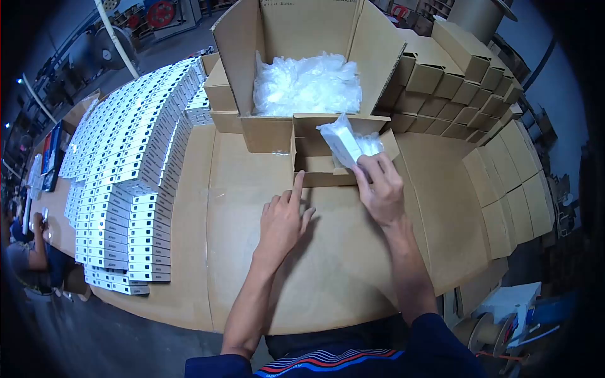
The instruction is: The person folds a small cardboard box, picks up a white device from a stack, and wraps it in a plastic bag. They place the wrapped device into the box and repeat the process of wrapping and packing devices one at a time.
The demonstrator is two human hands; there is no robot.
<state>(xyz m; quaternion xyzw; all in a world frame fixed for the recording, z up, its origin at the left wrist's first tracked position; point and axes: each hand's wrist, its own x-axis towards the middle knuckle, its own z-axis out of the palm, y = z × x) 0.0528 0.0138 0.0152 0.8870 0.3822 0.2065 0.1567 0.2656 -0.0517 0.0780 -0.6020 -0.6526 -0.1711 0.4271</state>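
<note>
A white block-shaped item in clear plastic wrap [341,143] is pinched between the thumb and fingers of my right hand [382,192]. It tilts over the small open cardboard box [324,179], whose right part holds more clear plastic-wrapped content [369,145]. My left hand [282,222] holds nothing. Its index finger stretches up to the box's front edge and thumb sticks out to the side. Just behind stands a large open carton [268,135] filled with a heap of clear plastic bags or wrapped pieces [307,85].
Stacks of small white boxes [148,135] with dark squares cover the table's left side. Brown cardboard boxes [450,88] are piled at the back right, and more [517,183] line the right edge. A co-worker [41,258] sits at the far left.
</note>
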